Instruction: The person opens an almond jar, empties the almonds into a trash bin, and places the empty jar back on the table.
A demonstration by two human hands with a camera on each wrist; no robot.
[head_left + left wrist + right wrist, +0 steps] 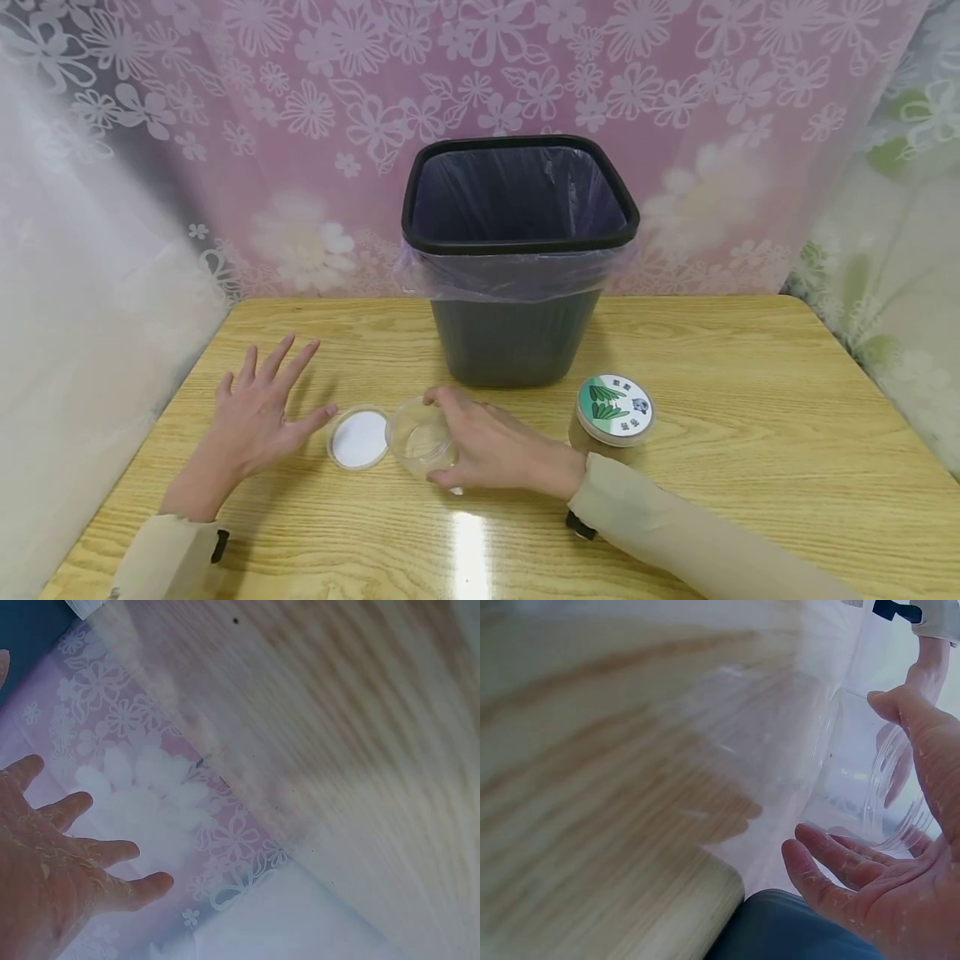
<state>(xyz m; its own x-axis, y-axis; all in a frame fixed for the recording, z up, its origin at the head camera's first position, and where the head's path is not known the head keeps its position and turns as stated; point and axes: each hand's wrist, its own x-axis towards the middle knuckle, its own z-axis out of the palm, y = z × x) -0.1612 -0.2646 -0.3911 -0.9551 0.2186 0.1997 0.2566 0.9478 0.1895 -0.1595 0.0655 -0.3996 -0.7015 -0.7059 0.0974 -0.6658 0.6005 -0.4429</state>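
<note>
Right hand (pixel 498 450) grips clear jar (pixel 422 437), lid off; left hand (pixel 258 412) spread flat, holding nothing.
Jar lies tipped on the wooden table (pixel 750 467), looks empty. Its white lid (pixel 359 438) sits touching it at 9 o'clock. Black bin (pixel 517 258) with purple liner at 12 o'clock, nothing visible inside. Sealed labelled jar (pixel 613 412) at 3 o'clock. Pink floral curtain (pixel 225 125) behind.

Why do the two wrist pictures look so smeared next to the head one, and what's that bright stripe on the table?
Head view: sharp, evenly lit; the stripe is glare on the glossy table, just in front of the right hand gripping the clear jar. Left wrist view: wood grain streaked by blur, left hand fairly clear. Right wrist view: table smeared, jar hazy.
</note>
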